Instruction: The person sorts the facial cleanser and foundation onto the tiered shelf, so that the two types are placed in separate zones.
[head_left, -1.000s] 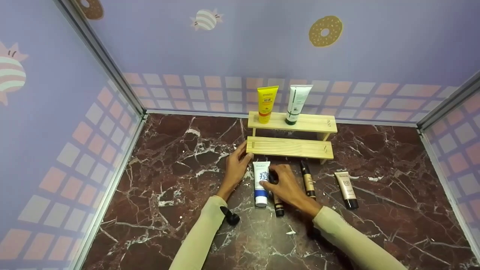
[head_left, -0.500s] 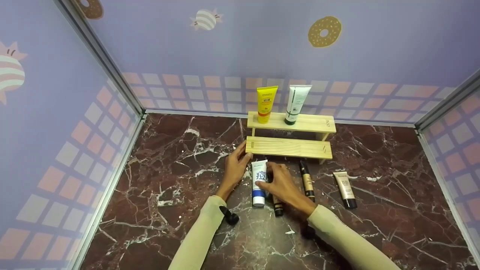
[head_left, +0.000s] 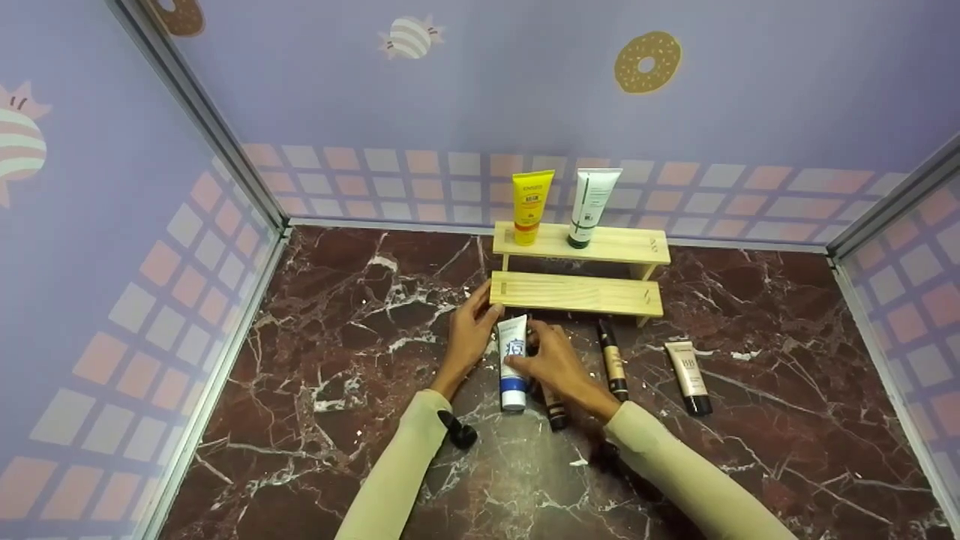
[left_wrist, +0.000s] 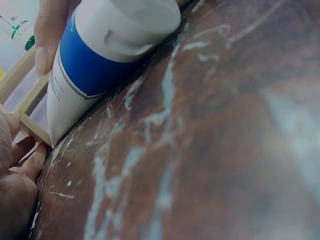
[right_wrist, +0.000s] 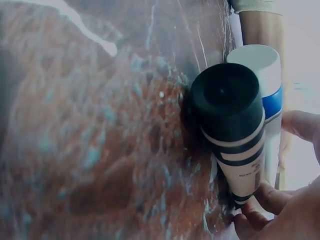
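Note:
A white squeeze tube [head_left: 513,367] with a blue band lies on the dark marbled table in front of a two-tier wooden stand [head_left: 577,294]. My right hand [head_left: 559,364] pinches this tube, thumb on its face and fingers along its right side. With its thumb and fingers, my left hand [head_left: 471,330] holds the left end of the stand's lower tier. Partly under my right hand lies a black-capped beige tube [right_wrist: 240,150], beside the white one. In the left wrist view the white tube's blue band [left_wrist: 90,65] and cap show close up.
On the upper tier stand a yellow tube [head_left: 531,206] and a white-and-green tube [head_left: 594,206]. Right of my right hand lie a black-and-gold tube [head_left: 613,361] and a beige BB tube [head_left: 688,377]. Patterned walls [head_left: 480,90] enclose the table at the back and sides.
My right hand has shifted slightly left with the white tube, whose top now leans a little right. My left hand stays at the stand.

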